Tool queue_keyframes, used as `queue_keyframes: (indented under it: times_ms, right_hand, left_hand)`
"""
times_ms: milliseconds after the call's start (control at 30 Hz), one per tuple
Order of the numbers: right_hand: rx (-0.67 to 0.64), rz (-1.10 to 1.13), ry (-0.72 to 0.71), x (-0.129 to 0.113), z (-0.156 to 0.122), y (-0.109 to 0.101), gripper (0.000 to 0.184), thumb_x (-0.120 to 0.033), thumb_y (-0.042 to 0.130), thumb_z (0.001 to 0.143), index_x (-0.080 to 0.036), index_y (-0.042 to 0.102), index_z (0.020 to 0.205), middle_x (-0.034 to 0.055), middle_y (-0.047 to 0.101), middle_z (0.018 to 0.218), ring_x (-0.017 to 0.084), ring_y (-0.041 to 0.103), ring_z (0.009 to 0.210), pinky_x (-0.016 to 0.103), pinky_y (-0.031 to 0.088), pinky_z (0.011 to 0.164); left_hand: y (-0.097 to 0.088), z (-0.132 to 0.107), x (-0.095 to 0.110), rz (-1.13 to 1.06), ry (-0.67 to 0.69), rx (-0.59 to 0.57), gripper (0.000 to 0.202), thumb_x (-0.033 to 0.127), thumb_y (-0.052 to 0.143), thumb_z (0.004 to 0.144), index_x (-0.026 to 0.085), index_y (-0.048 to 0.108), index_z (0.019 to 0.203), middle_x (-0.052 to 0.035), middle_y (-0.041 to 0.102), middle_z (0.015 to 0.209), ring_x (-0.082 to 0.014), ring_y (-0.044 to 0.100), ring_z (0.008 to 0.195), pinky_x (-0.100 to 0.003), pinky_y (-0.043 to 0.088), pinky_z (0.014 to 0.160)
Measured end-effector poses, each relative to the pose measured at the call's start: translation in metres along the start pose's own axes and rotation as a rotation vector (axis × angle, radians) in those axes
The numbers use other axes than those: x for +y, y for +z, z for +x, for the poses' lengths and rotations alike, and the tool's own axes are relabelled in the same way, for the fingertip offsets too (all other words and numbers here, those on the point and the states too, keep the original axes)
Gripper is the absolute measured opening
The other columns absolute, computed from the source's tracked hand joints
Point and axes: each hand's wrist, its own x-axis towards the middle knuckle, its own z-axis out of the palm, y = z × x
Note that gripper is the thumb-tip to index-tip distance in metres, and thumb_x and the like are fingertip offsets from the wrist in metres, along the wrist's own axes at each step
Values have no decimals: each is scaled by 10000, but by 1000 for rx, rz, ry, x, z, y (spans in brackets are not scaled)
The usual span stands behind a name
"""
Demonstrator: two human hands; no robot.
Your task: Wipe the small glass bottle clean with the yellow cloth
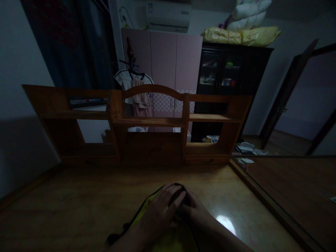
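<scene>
A yellow-green bag (170, 242) with black edging lies at the bottom middle, on a smooth wooden surface (86, 196). Much of it is covered by my hands and forearms, and dim light blurs its details. My left hand (164, 204) lies across its far end, fingers bent over a dark part. On the other side, my right hand (194, 206) grips the same dark end, its fingers curled and partly hidden. Both hands are close together, nearly touching. A black strap or trim end sticks out beside my left forearm.
Beyond the surface stands a wooden shelf unit (149, 121) with open compartments and drawers. A raised wooden edge (262, 199) runs along the right. Farther back are a pink wardrobe (164, 63), a dark cabinet (246, 70), hanging clothes (136, 84) and a doorway at right.
</scene>
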Motion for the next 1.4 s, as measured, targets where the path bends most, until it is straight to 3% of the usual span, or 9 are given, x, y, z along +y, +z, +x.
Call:
queue_keyframes:
  times_ms: [200, 367, 533, 633, 767, 867, 1100, 1267, 1400]
  right_hand:
    - [48, -284, -116, -2, -3, -1, 470, -253, 612, 889, -234, 498, 1344, 77, 547, 1342, 272, 484, 1251, 427, 378, 1070]
    - [-24, -566, -197, -9, -2, -9, 418, -175, 554, 885, -211, 529, 1300, 71, 633, 1199, 255, 587, 1099, 372, 462, 954]
    - [-17, -781, -117, -6, 0, -18, 236, -143, 557, 838, -183, 658, 1047, 47, 716, 948, 238, 666, 843, 289, 497, 735]
    - [-9, -835, -91, -8, 0, -18, 191, -138, 544, 819, -179, 677, 949, 44, 721, 883, 240, 669, 807, 274, 485, 695]
    - [-24, -811, -126, -13, -2, -16, 208, -138, 520, 811, -185, 672, 945, 40, 710, 856, 235, 661, 803, 292, 495, 757]
    - [-36, -753, -163, -17, -3, -13, 225, -165, 511, 854, -183, 657, 1024, 54, 702, 944, 237, 646, 865, 317, 493, 818]
    - [-12, -278, -57, -11, 1, -4, 385, -143, 588, 790, -160, 613, 1174, 56, 671, 1051, 259, 606, 1012, 362, 490, 892]
    - [-9, -2, 121, -13, 1, -2, 592, -81, 640, 614, -181, 614, 1197, 54, 672, 1101, 279, 607, 1035, 371, 497, 892]
    - [-58, 4, 151, -19, -1, 1, 515, -94, 675, 603, -151, 655, 1114, 61, 692, 1046, 271, 625, 984, 348, 502, 860]
  left_hand:
    - [0, 0, -4, -17, 14, 8, 846, 344, 794, 727, 161, 339, 1416, -171, 427, 1376, -324, 411, 1289, -499, 416, 1059]
    - [1, -2, -7, -37, 39, 19, 859, 465, 767, 741, 146, 338, 1413, -182, 451, 1352, -320, 436, 1267, -504, 416, 1058]
    - [3, -5, -9, -66, 40, -9, 819, 496, 701, 794, 151, 320, 1432, -174, 477, 1340, -307, 463, 1248, -506, 414, 1058]
    - [2, -6, -10, -74, 48, -3, 801, 525, 662, 822, 151, 315, 1438, -177, 477, 1342, -309, 457, 1256, -507, 408, 1061]
    - [-1, -3, -10, -53, 50, 8, 781, 550, 635, 838, 147, 327, 1431, -181, 499, 1319, -304, 477, 1239, -503, 410, 1059]
    - [-3, -2, -9, -35, 34, 23, 777, 529, 647, 832, 138, 334, 1425, -184, 511, 1306, -307, 492, 1221, -512, 418, 1048]
    - [0, -2, -6, -10, -22, 3, 755, 409, 703, 799, 136, 358, 1413, -178, 506, 1322, -310, 489, 1224, -513, 429, 1040]
    - [-2, 0, -3, 16, 28, 12, 753, 518, 688, 801, 124, 406, 1377, -177, 529, 1285, -316, 506, 1202, -508, 457, 1017]
    - [-3, -1, -5, 7, 72, 6, 817, 652, 587, 819, 119, 376, 1401, -188, 513, 1297, -320, 491, 1218, -506, 455, 1020]
